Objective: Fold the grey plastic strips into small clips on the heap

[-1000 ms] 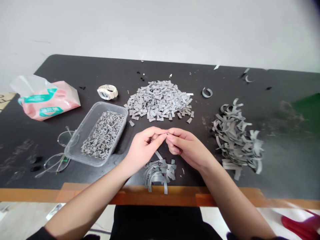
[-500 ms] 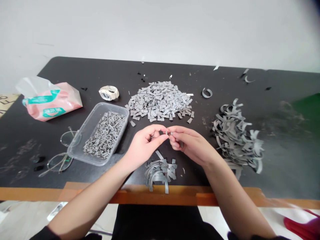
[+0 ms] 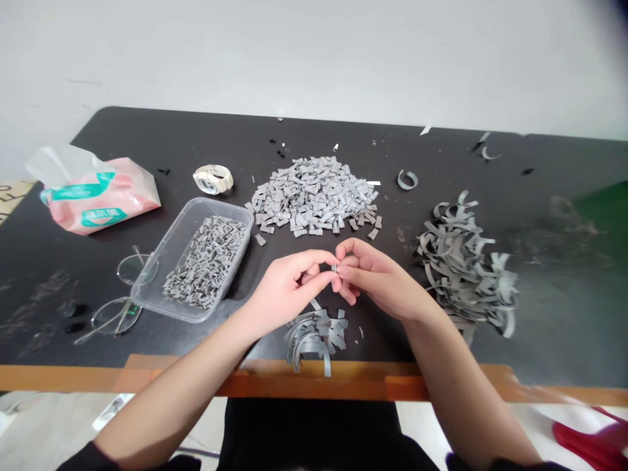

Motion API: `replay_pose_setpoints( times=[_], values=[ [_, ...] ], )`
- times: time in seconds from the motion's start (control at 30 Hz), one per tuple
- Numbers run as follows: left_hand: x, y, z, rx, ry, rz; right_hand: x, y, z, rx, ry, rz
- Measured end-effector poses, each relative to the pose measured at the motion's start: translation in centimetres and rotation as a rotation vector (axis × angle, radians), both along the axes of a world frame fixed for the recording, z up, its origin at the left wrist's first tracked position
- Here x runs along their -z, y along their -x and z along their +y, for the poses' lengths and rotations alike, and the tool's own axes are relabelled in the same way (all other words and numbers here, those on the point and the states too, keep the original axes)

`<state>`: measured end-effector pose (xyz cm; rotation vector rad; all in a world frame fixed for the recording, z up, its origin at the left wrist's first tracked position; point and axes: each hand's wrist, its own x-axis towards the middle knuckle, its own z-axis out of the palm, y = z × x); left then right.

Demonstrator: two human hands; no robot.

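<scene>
Over the table's middle, my left hand (image 3: 297, 282) and my right hand (image 3: 373, 273) meet at the fingertips. Both are closed in a pinch on a small grey piece (image 3: 334, 268), mostly covered by the fingers. The right index finger is raised and bent above it. Just below the hands lies a small heap of curved grey strips (image 3: 314, 340). Beyond them is a large pile of short flat grey pieces (image 3: 314, 196). Left of my left hand, a clear plastic container (image 3: 147, 291) holds many tiny grey clip-like pieces (image 3: 206, 261).
A bigger heap of curled grey strips (image 3: 466, 268) lies right of my right hand. One curled strip (image 3: 407, 180) sits apart. Eyeglasses (image 3: 116, 316) touch or lie close to the container. A white watch (image 3: 212, 179) and a pink tissue pack (image 3: 105, 196) stand farther back left.
The right hand has shifted slightly right, its index finger lifting and its lower fingers extending. The small piece between the fingertips shows a little farther right. The piles look unchanged.
</scene>
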<state>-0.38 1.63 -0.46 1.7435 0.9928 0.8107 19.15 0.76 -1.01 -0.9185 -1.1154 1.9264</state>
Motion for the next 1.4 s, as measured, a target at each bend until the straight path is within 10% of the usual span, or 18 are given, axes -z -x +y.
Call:
replay_pose_setpoints(
  times=[0.73,1.4],
  values=[
    [0.4,-0.2,0.1,-0.082,0.191,-0.073,0.7,2.2,-0.6,0.416,-0.028,0.013],
    [0.3,-0.2,0.6,-0.135,0.363,-0.454,0.6,0.2,-0.6,0.218,-0.119,0.079]
  ],
)
